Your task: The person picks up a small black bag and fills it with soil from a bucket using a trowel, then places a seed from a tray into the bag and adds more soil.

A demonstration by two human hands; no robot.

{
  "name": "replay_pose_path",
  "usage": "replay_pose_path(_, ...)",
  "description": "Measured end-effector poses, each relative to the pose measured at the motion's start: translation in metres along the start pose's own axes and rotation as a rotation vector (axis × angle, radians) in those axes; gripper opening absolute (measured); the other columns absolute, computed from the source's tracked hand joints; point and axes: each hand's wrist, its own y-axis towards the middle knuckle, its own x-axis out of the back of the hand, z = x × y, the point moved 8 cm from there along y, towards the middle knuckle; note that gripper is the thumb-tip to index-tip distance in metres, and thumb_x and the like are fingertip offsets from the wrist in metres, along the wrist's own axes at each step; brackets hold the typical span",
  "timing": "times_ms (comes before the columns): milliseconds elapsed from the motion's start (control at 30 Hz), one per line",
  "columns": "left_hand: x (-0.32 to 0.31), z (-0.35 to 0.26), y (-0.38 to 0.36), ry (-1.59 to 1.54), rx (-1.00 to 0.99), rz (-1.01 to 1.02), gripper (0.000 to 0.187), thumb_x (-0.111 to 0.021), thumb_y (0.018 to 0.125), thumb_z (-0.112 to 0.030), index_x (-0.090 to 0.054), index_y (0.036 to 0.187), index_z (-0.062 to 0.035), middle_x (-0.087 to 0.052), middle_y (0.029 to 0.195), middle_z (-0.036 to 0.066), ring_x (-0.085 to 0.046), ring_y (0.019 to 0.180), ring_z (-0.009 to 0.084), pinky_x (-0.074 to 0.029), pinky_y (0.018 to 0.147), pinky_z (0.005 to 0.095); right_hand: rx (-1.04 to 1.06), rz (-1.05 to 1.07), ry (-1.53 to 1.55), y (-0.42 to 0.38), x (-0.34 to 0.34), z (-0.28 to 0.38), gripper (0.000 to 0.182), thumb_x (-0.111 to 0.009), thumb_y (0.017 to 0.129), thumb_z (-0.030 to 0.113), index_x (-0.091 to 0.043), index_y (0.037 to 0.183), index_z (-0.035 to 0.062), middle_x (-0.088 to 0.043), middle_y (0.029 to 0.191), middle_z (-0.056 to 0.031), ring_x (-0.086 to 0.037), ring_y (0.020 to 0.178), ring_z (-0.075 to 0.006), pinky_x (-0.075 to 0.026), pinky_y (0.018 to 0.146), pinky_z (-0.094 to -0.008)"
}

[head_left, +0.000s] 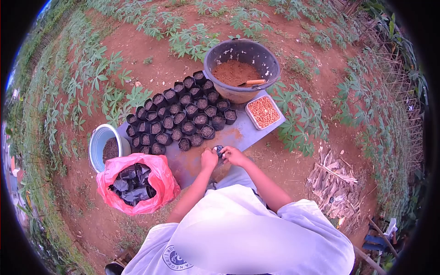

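Between my two hands is a small black plastic seedling bag [219,150], held close to my body at the table's near edge. My left hand [209,157] pinches it from the left, and my right hand [234,156] has its fingers on the other side. What the bag holds inside cannot be made out. Just beyond my hands, many soil-filled black seedling bags [178,118] stand upright in packed rows. To the left, a pink plastic bag [172,183] gapes around a heap of flat black seedling bags [133,184].
A large black bucket [211,73] holds brown soil and a trowel [255,82] with an orange handle. Beside it sits a white tub of orange corn kernels [264,112]. A pale blue bucket [95,149] of dark soil is at left. Dry leaves [332,181] lie right of the table [247,133].
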Motion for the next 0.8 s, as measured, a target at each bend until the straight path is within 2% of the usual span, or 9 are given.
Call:
replay_pose_path(33, -0.001, 0.002, 0.001, 0.002, -0.003, 0.001, 0.035, -0.056, 0.091, -0.032, -0.06, 0.092, 0.0026, -0.064, 0.098, 0.028, -0.061, 0.098, 0.0434, -0.048, 0.084, 0.0497, 0.062, 0.019, -0.157, -0.002, 0.002, 0.009, 0.017, -0.057, 0.088, 0.006, -0.058, 0.104, 0.0033, -0.063, 0.091, -0.0079, -0.065, 0.069, -0.0172, -0.05, 0.062, -0.0313)
replay_pose_path(67, -0.001, 0.003, 0.002, -0.035, -0.017, -0.004, 0.034, -0.057, 0.09, -0.031, -0.06, 0.09, 0.0023, -0.064, 0.096, 0.028, -0.061, 0.097, 0.043, -0.047, 0.083, 0.0496, 0.165, -0.016, -0.496, -0.006, 0.006, 0.021, 0.022, -0.064, 0.084, 0.013, -0.058, 0.102, 0.0032, -0.063, 0.094, -0.0106, -0.065, 0.078, -0.0239, -0.05, 0.069, -0.0354)
replay_pose_path(100, 0.0, 0.004, 0.0, -0.073, -0.029, -0.009, 0.033, -0.058, 0.09, -0.031, -0.059, 0.088, 0.0019, -0.065, 0.094, 0.027, -0.061, 0.096, 0.0426, -0.047, 0.083, 0.0495, 0.163, -0.015, -0.495, -0.007, 0.008, 0.023, 0.022, -0.064, 0.084, 0.013, -0.058, 0.102, 0.0032, -0.063, 0.094, -0.0106, -0.065, 0.078, -0.0239, -0.05, 0.069, -0.0354)
replay_pose_path(167, 0.001, 0.005, -0.001, -0.095, -0.039, -0.018, 0.033, -0.059, 0.089, -0.031, -0.058, 0.086, 0.0015, -0.065, 0.093, 0.027, -0.062, 0.095, 0.0425, -0.047, 0.082, 0.0495, 0.333, -0.019, -0.774, -0.01, 0.005, 0.042, 0.029, -0.071, 0.078, 0.02, -0.057, 0.097, 0.003, -0.061, 0.098, -0.0134, -0.062, 0.089, -0.03, -0.049, 0.078, -0.0398)
replay_pose_path(333, 0.007, 0.005, -0.003, -0.119, -0.031, 0.018, 0.036, -0.058, 0.089, -0.035, -0.062, 0.089, 0.0012, -0.065, 0.094, 0.027, -0.062, 0.095, 0.0422, -0.048, 0.083, 0.0491, 0.403, 0.065, -0.951, 0.01, -0.012, 0.059, 0.033, -0.074, 0.074, 0.022, -0.057, 0.095, 0.0032, -0.061, 0.102, -0.0145, -0.06, 0.099, -0.032, -0.048, 0.084, -0.042)
replay_pose_path(400, 0.005, 0.005, -0.003, 0.043, 0.011, 0.077, 0.041, -0.054, 0.09, -0.038, -0.067, 0.093, 0.001, -0.065, 0.097, 0.027, -0.062, 0.097, 0.0424, -0.048, 0.085, 0.0487, 0.421, 0.067, -1.009, 0.016, -0.016, 0.059, 0.035, -0.075, 0.073, 0.022, -0.058, 0.097, 0.0031, -0.061, 0.102, -0.015, -0.061, 0.099, -0.032, -0.049, 0.084, -0.042)
replay_pose_path(500, -0.001, 0.002, -0.004, -0.016, 0.005, 0.158, 0.043, -0.05, 0.092, -0.038, -0.07, 0.093, 0.0003, -0.065, 0.097, 0.028, -0.061, 0.098, 0.0423, -0.047, 0.087, 0.0487, 0.411, 0.103, -1.124, 0.024, -0.027, 0.05, 0.035, -0.071, 0.076, 0.022, -0.058, 0.102, 0.0021, -0.062, 0.104, -0.0173, -0.062, 0.099, -0.0319, -0.05, 0.085, -0.0404)
replay_pose_path(667, -0.011, 0.003, 0.001, 0.038, -0.014, 0.08, 0.043, -0.047, 0.094, -0.035, -0.071, 0.09, 0.0011, -0.065, 0.093, 0.028, -0.062, 0.096, 0.0421, -0.048, 0.087, 0.0489, 0.32, 0.044, -1.181, 0.026, -0.027, 0.046, 0.028, -0.051, 0.088, 0.02, -0.058, 0.104, -0.0014, -0.062, 0.104, -0.0199, -0.064, 0.096, -0.0319, -0.052, 0.083, -0.0392)
replay_pose_path(800, -0.012, 0.004, 0.0, 0.065, 0.009, 0.076, 0.045, -0.047, 0.094, -0.035, -0.07, 0.09, 0.0033, -0.064, 0.094, 0.03, -0.062, 0.095, 0.043, -0.048, 0.086, 0.0499, 0.277, 0.006, -1.166, 0.026, -0.031, 0.044, 0.026, -0.049, 0.089, 0.019, -0.057, 0.105, -0.0012, -0.061, 0.106, -0.0211, -0.065, 0.095, -0.0326, -0.052, 0.082, -0.0396)
